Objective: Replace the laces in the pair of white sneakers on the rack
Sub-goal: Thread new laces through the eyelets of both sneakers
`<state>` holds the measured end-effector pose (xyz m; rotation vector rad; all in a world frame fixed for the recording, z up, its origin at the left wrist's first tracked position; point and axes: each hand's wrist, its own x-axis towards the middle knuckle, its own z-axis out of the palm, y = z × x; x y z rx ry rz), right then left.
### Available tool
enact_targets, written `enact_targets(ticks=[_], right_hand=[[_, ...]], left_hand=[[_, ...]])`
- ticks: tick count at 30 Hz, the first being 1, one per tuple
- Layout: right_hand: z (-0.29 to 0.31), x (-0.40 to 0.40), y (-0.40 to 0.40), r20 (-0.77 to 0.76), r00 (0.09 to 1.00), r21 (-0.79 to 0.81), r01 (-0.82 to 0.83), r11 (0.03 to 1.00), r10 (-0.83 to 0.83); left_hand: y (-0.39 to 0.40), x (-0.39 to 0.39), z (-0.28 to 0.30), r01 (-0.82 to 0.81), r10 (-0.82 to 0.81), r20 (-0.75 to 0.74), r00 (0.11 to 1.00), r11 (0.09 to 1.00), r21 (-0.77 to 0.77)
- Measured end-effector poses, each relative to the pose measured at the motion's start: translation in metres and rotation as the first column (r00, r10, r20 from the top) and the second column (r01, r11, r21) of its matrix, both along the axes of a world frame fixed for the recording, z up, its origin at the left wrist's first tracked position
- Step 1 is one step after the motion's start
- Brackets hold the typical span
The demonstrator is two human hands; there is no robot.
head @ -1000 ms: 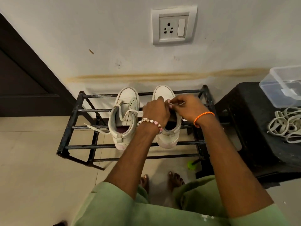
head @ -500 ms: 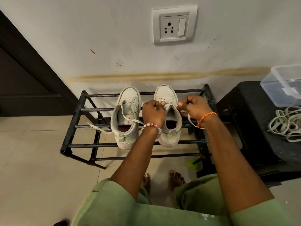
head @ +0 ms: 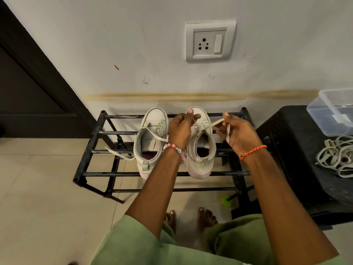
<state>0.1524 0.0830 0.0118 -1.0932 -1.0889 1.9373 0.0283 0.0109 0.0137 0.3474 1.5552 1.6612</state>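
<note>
A: You're standing over the rack [head: 118, 174] at the centre of the frame, with both white sneakers sitting heel-toward-you on its top bars, which is leaving their openings facing up at you.

B: And you're working the right sneaker [head: 200, 148], just right of centre. Your left hand [head: 179, 129] is pinching one end of its lace [head: 215, 123] above the tongue, fingers curled tight.

A: Your right hand [head: 238, 132] is pinching the other end, and the strip is trailing down across your palm. Both hands are clamped on that lace, held apart on either side of the shoe, probably to draw it free of the eyelets.

B: The left sneaker [head: 150, 138] is waiting beside it, its lace already hanging loose over the bars toward the left.

A: And at the right edge, a pile of laces [head: 336, 155] is lying on the black stool [head: 286, 150], below a clear box [head: 332, 111]. Whether those are the replacements, I can't tell.
</note>
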Motion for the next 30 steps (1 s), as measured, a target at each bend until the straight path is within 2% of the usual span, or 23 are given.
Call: enact_targets(ticks=[2, 4, 8, 12, 17, 21, 24, 27, 30], right_hand=[[0.006, -0.002, 0.001, -0.207, 0.978, -0.05, -0.016, 0.999, 0.005], [0.007, -0.008, 0.003, -0.298, 0.955, -0.057, -0.021, 0.998, 0.003], [-0.008, -0.025, 0.009, -0.059, 0.998, 0.156, 0.009, 0.988, 0.0], [-0.02, -0.032, 0.014, 0.083, 0.995, 0.271, -0.07, 0.96, 0.049], [-0.018, -0.034, 0.013, 0.092, 0.992, 0.268, -0.112, 0.957, 0.09], [-0.02, -0.032, 0.017, 0.09, 0.996, 0.233, -0.041, 0.972, 0.021], [-0.019, -0.03, 0.018, 0.073, 0.992, 0.252, -0.116, 0.961, 0.101], [-0.016, -0.027, 0.018, 0.091, 0.978, 0.313, -0.209, 0.926, 0.19], [-0.013, -0.025, 0.02, 0.125, 0.968, 0.358, -0.249, 0.9, 0.218]], left_hand=[[0.003, 0.0, 0.007, 0.025, -0.031, 0.053, 0.998, 0.994, 0.106], [0.006, -0.001, 0.007, 0.086, -0.084, -0.026, 0.996, 0.988, 0.125], [0.011, -0.009, -0.007, 0.237, -0.212, -0.229, 0.95, 0.967, 0.088], [0.013, -0.017, -0.016, 0.353, -0.319, -0.3, 0.899, 0.934, 0.063], [0.014, -0.025, -0.014, 0.437, -0.409, -0.249, 0.878, 0.897, 0.065], [0.016, -0.032, -0.012, 0.386, -0.385, -0.042, 0.922, 0.923, 0.006], [0.015, -0.035, -0.009, 0.426, -0.426, 0.056, 0.903, 0.905, 0.026], [0.014, -0.037, -0.003, 0.467, -0.467, -0.011, 0.884, 0.884, -0.004], [0.014, -0.039, -0.004, 0.423, -0.432, -0.111, 0.895, 0.901, -0.101]])
